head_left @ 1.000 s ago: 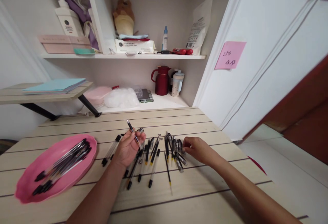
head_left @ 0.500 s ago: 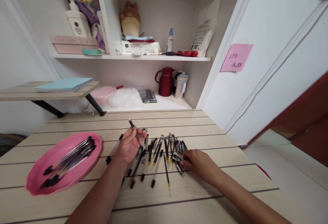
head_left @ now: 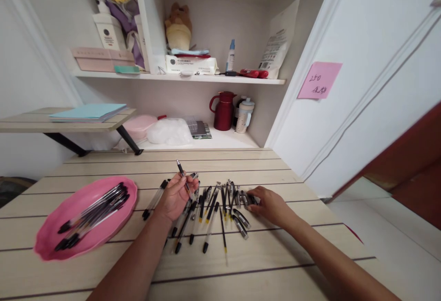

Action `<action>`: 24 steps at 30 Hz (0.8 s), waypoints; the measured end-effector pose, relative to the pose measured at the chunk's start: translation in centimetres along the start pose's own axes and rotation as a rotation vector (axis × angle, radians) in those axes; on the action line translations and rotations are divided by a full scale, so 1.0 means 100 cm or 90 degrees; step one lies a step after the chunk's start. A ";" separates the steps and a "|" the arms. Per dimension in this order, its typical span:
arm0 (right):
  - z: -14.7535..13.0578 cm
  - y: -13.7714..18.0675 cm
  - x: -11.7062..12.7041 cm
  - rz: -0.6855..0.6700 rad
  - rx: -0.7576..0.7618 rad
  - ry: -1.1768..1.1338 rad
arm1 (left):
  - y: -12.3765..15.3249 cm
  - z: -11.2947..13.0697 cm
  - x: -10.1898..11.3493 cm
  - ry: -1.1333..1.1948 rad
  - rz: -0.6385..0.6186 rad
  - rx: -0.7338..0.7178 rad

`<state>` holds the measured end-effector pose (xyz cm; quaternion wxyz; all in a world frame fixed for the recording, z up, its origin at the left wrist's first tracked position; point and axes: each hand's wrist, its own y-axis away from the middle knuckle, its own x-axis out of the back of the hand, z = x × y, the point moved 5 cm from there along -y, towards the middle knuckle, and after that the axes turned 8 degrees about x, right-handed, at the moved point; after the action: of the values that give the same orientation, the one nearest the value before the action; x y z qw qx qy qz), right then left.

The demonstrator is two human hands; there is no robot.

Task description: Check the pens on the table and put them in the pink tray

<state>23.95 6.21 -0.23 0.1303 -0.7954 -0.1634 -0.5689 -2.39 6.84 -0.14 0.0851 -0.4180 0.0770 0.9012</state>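
My left hand [head_left: 175, 195] is closed around a black-and-clear pen [head_left: 183, 179] and holds it tilted up above the table, its tip pointing away. Just right of it several pens and refills [head_left: 210, 209] lie scattered on the wooden table [head_left: 241, 255]. My right hand [head_left: 270, 204] rests on the table at the right end of a heap of black pen caps [head_left: 241, 198], fingers pinched on a cap there. At the left a pink oval tray [head_left: 51, 241] holds several assembled pens [head_left: 93, 213].
Behind the table a low shelf carries a red jug [head_left: 223, 110], a white cup [head_left: 245, 115] and a plastic bag [head_left: 168, 131]. An upper shelf [head_left: 179, 76] holds boxes and bottles. A pink note [head_left: 319, 80] sticks to the white door at right.
My right hand drew back toward me, then moved up again to the cap heap. The left hand has kept the pen raised, almost still.
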 end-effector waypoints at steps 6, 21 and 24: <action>0.021 0.003 0.006 0.036 -0.007 -0.033 | 0.000 0.001 0.002 -0.006 -0.003 -0.005; -0.042 -0.019 0.000 0.038 0.102 0.037 | -0.003 0.003 0.009 0.023 -0.002 -0.006; -0.069 -0.024 -0.005 0.015 0.180 0.027 | -0.003 0.003 0.011 0.023 -0.001 -0.008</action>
<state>16.91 5.68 1.57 0.2510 -0.7589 -0.2296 -0.5553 -3.22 7.27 -0.79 0.0821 -0.4346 0.0722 0.8940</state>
